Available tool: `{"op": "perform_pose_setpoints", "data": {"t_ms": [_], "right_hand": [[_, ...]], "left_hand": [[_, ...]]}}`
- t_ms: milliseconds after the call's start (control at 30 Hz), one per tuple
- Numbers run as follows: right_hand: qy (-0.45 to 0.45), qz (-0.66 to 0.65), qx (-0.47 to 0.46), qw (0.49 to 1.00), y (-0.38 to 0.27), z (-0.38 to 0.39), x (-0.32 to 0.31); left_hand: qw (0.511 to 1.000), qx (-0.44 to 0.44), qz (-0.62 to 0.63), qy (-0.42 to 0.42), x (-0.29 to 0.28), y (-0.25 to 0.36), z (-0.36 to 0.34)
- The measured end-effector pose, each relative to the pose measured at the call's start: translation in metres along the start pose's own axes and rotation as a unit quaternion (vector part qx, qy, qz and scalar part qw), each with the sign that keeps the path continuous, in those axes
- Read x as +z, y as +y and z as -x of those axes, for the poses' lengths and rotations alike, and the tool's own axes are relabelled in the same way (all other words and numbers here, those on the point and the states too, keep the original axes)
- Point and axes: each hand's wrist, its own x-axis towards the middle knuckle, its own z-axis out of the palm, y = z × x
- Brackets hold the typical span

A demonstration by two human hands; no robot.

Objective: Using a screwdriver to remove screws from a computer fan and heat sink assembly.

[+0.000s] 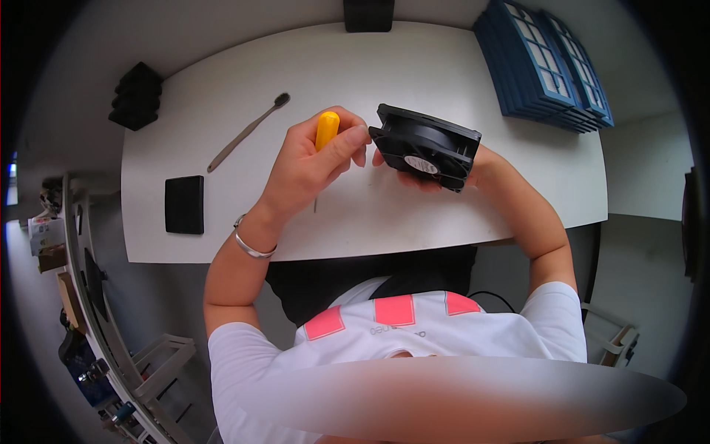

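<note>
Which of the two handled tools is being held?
The yellow-handled tool, gripped in the left hand; the other, a brown-handled brush with dark bristles, lies on the white table.

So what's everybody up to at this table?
A person is working at a white table. The left fingers grip a yellow-handled tool, its thin shaft showing below the hand. The right fingers hold a black fan close by. A brush and a flat black object lie to the left.
</note>
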Motion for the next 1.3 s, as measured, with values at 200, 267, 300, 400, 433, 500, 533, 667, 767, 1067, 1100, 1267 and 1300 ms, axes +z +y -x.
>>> {"op": "perform_pose_setpoints", "data": {"t_ms": [200,267,300,400,433,500,533,667,767,1067,1100,1267,1300], "right_hand": [[-0.031,0.055,0.004,0.998,0.011,-0.007,-0.009],[-0.033,0.048,0.032,0.998,0.009,-0.007,-0.01],[-0.035,0.039,0.059,0.997,0.008,-0.007,-0.01],[-0.028,0.065,0.018,0.997,0.006,-0.005,-0.009],[-0.029,0.064,0.015,0.997,0.006,-0.006,-0.005],[0.211,0.132,-0.113,0.962,0.009,-0.01,0.007],[0.184,0.23,-0.169,0.941,0.012,-0.016,-0.01],[0.25,0.353,-0.261,0.863,0.013,-0.013,-0.012],[0.257,0.346,-0.23,0.872,0.015,-0.011,-0.01],[0.241,0.324,-0.202,0.892,0.017,-0.013,-0.013],[0.24,0.323,-0.202,0.893,0.017,-0.014,-0.013],[0.238,0.317,-0.186,0.899,0.019,-0.016,-0.017],[0.237,0.318,-0.186,0.899,0.018,-0.015,-0.016]], "left_hand": [[1.0,-0.002,-0.008,-0.004,0.001,-0.002,0.0],[1.0,0.008,-0.013,-0.006,0.002,-0.003,-0.001],[1.0,0.007,-0.01,-0.009,0.003,-0.002,-0.001],[0.999,0.018,-0.033,0.003,0.002,-0.004,-0.002],[0.998,0.028,-0.058,0.017,0.002,-0.005,-0.003],[0.997,0.02,-0.058,0.041,0.002,-0.004,-0.004],[0.996,0.012,-0.054,0.066,0.003,-0.004,-0.005],[0.994,-0.042,-0.068,0.078,-0.001,-0.009,-0.009],[0.994,-0.048,-0.056,0.079,-0.003,-0.011,-0.013],[0.992,-0.063,-0.083,0.066,-0.003,-0.014,-0.014],[0.992,-0.065,-0.082,0.064,-0.004,-0.015,-0.015],[0.993,-0.071,-0.078,0.061,-0.005,-0.017,-0.015],[0.992,-0.07,-0.079,0.061,-0.005,-0.017,-0.014]]}}
